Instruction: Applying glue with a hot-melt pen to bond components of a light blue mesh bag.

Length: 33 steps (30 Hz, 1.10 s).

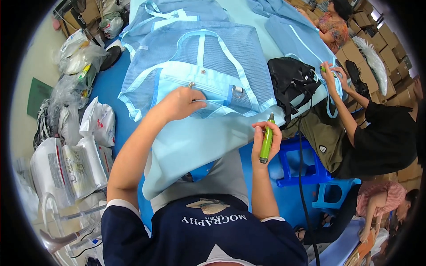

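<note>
A light-blue mesh bag (239, 48) lies flat in front of me on the cloth-covered table, its strap looped over it. Across its lower part runs a paler pocket (177, 80) with a zipper, a small snap and a metal ring. My left hand (179, 104) is closed at the bag's near edge, by the zipper pull, thumb toward the right; the fingertips are partly hidden. To the right of the bag, my right hand (258, 153) grips a green pen-shaped tool (266, 144) with a dark tip pointing up, apart from the bag.
More blue mesh bags (177, 13) lie farther back. A black bag (290, 77) sits at right, a dark cable hanging past it. A co-worker's hands (328, 77) hold a similar green tool. Blue stools (306, 166) stand at right; plastic-wrapped packages (66, 164) fill the left.
</note>
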Tool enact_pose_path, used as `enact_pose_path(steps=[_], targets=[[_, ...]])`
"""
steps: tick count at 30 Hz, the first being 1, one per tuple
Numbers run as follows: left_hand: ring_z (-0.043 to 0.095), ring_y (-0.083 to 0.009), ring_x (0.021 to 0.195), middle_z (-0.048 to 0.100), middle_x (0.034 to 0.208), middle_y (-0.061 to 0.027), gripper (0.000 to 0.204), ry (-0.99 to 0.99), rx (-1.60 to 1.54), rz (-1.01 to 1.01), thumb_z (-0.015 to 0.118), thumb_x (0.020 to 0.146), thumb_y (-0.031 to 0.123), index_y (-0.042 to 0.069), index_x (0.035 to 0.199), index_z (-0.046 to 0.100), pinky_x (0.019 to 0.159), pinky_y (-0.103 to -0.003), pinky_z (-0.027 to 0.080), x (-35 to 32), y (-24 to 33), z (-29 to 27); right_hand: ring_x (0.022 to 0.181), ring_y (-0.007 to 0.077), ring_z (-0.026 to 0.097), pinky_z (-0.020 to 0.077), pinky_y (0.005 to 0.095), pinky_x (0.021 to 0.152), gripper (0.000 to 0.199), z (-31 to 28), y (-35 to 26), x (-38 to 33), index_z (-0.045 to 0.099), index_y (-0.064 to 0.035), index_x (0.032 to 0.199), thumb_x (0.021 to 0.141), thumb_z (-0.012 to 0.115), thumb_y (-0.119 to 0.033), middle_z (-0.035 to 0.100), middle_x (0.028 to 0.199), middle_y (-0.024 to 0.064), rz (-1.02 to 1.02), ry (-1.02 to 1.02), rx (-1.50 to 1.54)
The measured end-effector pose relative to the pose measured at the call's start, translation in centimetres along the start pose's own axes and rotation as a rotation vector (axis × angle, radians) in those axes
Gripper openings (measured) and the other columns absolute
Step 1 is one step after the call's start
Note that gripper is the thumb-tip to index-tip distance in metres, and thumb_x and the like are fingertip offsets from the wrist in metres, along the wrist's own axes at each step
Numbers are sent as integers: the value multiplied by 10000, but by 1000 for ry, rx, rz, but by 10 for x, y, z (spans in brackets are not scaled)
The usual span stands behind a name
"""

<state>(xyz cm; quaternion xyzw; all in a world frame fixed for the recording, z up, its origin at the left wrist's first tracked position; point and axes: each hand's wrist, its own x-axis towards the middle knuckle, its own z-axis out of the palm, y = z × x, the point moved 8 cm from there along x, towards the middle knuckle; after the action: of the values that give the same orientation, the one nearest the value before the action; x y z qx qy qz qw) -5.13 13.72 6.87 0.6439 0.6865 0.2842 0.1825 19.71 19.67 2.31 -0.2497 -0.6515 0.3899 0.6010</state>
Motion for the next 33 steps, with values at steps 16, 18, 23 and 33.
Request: enact_pose_path(steps=[16, 18, 23, 33], targets=[[605, -328, 979, 640, 1003, -130, 197, 382, 104, 276, 688, 744, 38, 32, 932, 631, 854, -422, 472, -101, 76, 39, 783, 213, 624, 501, 302, 685, 344, 32, 1, -3, 597, -42, 1085, 771, 719, 26, 645, 909, 94, -134, -166, -254], [593, -335, 1005, 632, 1038, -142, 217, 250, -94, 94, 682, 746, 32, 23, 955, 626, 878, -424, 461, -100, 60, 57, 784, 216, 625, 501, 299, 684, 332, 29, 5, -7, 597, -40, 1078, 775, 714, 29, 644, 907, 97, -97, -121, -217], [457, -372, 1229, 515, 1277, -206, 340, 363, 175, 104, 677, 774, 72, 8, 1095, 586, 1022, -511, 346, -76, 50, 57, 803, 235, 632, 512, 308, 717, 310, 22, 8, -6, 597, -32, 1066, 783, 700, 40, 647, 945, 122, -73, -70, -191], [567, -298, 1155, 652, 1018, -136, 149, 106, -214, 19, 652, 867, 166, 20, 898, 646, 931, -432, 439, -14, 19, 12, 924, 204, 652, 526, 273, 746, 409, 42, 0, 40, 578, -46, 1134, 765, 690, 90, 661, 1041, 106, -339, -127, -335]])
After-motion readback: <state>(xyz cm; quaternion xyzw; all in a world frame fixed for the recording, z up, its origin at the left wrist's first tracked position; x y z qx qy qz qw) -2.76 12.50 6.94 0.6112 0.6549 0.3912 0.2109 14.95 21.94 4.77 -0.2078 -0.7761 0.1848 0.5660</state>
